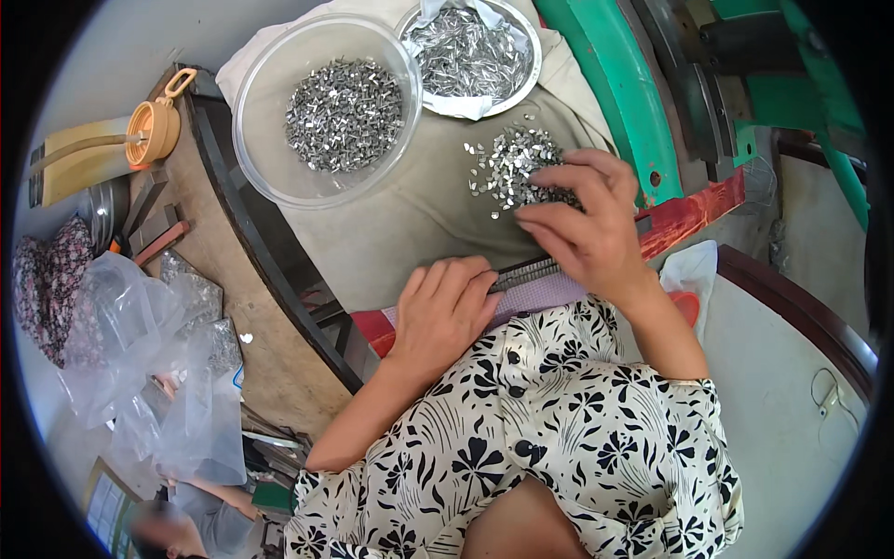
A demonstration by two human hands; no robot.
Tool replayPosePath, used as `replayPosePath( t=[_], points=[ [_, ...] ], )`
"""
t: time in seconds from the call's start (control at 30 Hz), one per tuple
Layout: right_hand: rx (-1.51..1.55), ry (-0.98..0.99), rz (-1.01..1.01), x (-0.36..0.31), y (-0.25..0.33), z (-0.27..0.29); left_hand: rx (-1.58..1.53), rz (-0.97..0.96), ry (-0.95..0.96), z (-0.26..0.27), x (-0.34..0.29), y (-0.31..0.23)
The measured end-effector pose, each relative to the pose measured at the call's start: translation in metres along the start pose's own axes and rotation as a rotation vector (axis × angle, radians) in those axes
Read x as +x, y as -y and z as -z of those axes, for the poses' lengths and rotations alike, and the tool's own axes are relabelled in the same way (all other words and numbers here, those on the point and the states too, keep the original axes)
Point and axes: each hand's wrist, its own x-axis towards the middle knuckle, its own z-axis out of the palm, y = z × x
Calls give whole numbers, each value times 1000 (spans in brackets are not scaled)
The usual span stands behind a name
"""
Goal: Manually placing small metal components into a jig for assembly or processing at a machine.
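Observation:
My left hand (445,312) lies at the near edge of the work surface, its fingers closed around the left end of a narrow dark metal strip (531,274) with a row of fine slots or pieces along it. Over a loose pile of small shiny metal pieces (512,166) is my right hand (596,219), fingers curved and thumb apart from them. No piece shows between its fingertips. Its palm and wrist cover the strip's right end and part of the pile.
A clear plastic tub (256,149) of small metal bits stands left of the pile; a metal bowl (531,79) of thin silvery pieces stands behind it. Green machine framing (619,93) borders the right. Plastic bags (140,345) and an orange-lidded bottle (154,132) are at left, a person (219,517) lower left.

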Motion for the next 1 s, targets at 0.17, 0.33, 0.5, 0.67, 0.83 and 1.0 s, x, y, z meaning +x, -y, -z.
replayPosePath(
  t=[0.17, 0.33, 0.5, 0.67, 0.83, 1.0],
  points=[
    [-57, 123, 106, 12, 1, -11, -105, 51, 20, 1, 5, 1],
    [-70, 134, 58, 23, 3, -15, -98, 4, -6, 0, 3, 6],
    [56, 92, -40, 18, 0, -14, -86, 15, -2, 0, 4, 4],
    [118, 129, 8, -5, 15, 4, -127, 85, 28, 2, 3, 2],
    [108, 178, -30, -31, 22, -4, -64, 79, 67, -2, 5, 0],
    [63, 48, -68, -14, 7, -3, -40, 50, 81, 3, 3, 0]
  ],
)
